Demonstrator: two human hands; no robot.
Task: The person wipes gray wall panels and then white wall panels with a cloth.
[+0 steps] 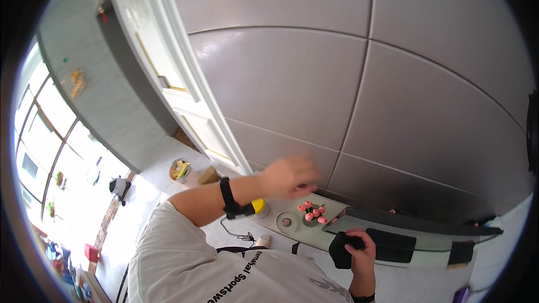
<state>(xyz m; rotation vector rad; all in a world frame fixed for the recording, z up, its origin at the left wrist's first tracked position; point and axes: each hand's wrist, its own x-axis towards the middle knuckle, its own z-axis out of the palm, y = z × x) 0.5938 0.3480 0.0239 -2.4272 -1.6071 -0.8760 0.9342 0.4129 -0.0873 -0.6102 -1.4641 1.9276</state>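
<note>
My left hand is stretched out in front of the padded wall, above the left end of a long, light-topped low cabinet. Motion smears its fingers, so whether it grips anything is unclear. Lower and to the right, my right hand is closed on a bunched black cloth, held close to the cabinet's front edge. Pink artificial-looking tulips in a pot stand on the cabinet between my hands. Beside them lies a round pale dish with a small object in it.
Large grey padded panels cover the wall ahead. A long dark screen-like bar runs along the cabinet's back. At left are a white door, a bin, a cardboard box and bright windows. A cable lies on the floor.
</note>
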